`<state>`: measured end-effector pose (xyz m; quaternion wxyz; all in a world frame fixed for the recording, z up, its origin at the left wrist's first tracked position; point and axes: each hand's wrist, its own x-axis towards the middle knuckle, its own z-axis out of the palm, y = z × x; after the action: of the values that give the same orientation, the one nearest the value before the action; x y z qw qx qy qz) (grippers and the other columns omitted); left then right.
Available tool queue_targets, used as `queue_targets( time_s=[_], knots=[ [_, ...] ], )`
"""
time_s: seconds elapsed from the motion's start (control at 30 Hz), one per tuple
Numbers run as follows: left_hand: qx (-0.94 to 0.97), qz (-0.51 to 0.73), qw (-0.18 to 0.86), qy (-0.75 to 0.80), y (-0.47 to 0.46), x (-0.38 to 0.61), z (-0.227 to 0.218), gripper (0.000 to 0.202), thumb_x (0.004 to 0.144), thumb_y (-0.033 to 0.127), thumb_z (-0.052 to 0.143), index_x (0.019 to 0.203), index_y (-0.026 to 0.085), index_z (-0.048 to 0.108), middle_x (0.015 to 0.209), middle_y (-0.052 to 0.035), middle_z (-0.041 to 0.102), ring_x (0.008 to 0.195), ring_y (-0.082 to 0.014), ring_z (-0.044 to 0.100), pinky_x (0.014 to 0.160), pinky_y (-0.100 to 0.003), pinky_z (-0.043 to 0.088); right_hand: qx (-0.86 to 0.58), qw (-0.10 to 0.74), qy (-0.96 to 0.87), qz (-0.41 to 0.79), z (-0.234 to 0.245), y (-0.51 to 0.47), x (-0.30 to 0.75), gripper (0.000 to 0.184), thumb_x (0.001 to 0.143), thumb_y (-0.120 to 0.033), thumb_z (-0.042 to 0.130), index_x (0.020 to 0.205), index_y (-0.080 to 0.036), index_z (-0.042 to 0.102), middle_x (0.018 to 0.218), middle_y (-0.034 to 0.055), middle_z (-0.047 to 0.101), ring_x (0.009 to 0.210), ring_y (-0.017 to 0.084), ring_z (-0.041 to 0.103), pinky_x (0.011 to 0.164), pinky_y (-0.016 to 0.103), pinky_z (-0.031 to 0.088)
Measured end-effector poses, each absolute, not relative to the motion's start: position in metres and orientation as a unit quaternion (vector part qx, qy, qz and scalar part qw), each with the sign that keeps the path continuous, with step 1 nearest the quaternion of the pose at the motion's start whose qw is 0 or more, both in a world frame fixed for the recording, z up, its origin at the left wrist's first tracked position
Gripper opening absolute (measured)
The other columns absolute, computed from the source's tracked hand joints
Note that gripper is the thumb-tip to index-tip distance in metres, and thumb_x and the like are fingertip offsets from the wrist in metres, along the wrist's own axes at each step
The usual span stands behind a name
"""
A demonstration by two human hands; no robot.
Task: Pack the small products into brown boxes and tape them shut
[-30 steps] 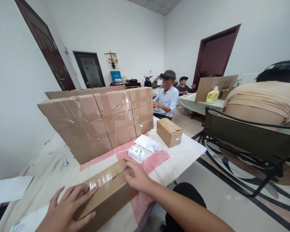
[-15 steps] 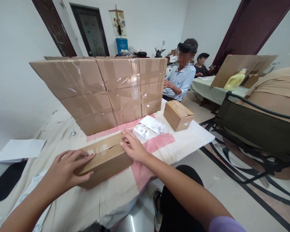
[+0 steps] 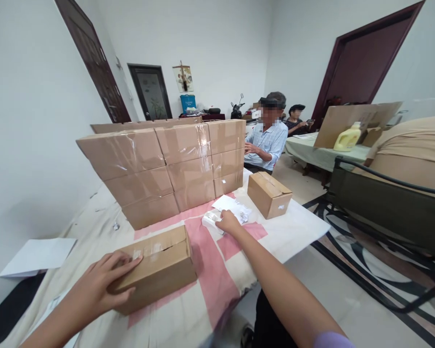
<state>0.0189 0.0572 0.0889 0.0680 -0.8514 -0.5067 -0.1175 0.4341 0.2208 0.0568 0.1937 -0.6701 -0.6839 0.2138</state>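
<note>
A low cardboard box (image 3: 163, 263) with clear tape along its top seam lies on the cloth-covered table (image 3: 297, 227) in front of me. My left hand (image 3: 103, 285) rests flat on the box's left end, fingers spread over the top. My right hand (image 3: 227, 222) is stretched out past the box and closes over a small white tape dispenser (image 3: 209, 220). Just beyond it lies a white sheet of paper (image 3: 232, 204).
A wall of taped cartons (image 3: 166, 164) stands stacked across the table behind. A single small carton (image 3: 270, 194) sits to the right. People sit at tables further back; a folding chair (image 3: 384, 203) with a person is at the right. A white sheet (image 3: 36, 256) lies at the left.
My right hand left the box's right end and reached forward onto the white tape dispenser. My left hand stayed on the box. The view tilted and shifted.
</note>
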Motion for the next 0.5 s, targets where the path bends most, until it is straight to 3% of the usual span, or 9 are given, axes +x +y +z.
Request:
queue_targets(
  time_s=[0.27,0.4,0.5],
  knots=[
    [-0.858,-0.128,0.067,-0.493,0.070,0.003,0.075,0.056,0.081,0.058,0.069,0.135,0.045,0.064,0.120,-0.0042,0.070,0.108,-0.0256,0.066,0.088,-0.031,0.056,-0.685,0.171,-0.676,0.213,0.065,0.215,0.428,0.041,0.079,-0.025,0.067,0.118,-0.014,0.062,0.125,0.0165,0.064,0.102,0.027,0.068,0.073,0.029,0.046],
    [-0.847,-0.169,0.053,-0.502,0.068,0.008,0.070,0.054,0.081,0.058,0.068,0.133,0.044,0.065,0.123,-0.0050,0.069,0.110,-0.0278,0.065,0.089,-0.035,0.056,-0.696,0.159,-0.658,0.238,0.072,0.214,0.423,0.046,0.073,-0.027,0.070,0.118,-0.014,0.064,0.133,0.0203,0.060,0.105,0.030,0.070,0.075,0.032,0.051],
    [-0.835,-0.203,0.059,-0.509,0.064,0.012,0.067,0.049,0.084,0.058,0.064,0.130,0.045,0.067,0.123,-0.0056,0.068,0.112,-0.0289,0.065,0.090,-0.038,0.055,-0.705,0.154,-0.635,0.276,0.073,0.217,0.424,0.043,0.071,-0.031,0.071,0.110,-0.013,0.068,0.125,0.0205,0.067,0.103,0.032,0.071,0.072,0.032,0.053]
  ],
)
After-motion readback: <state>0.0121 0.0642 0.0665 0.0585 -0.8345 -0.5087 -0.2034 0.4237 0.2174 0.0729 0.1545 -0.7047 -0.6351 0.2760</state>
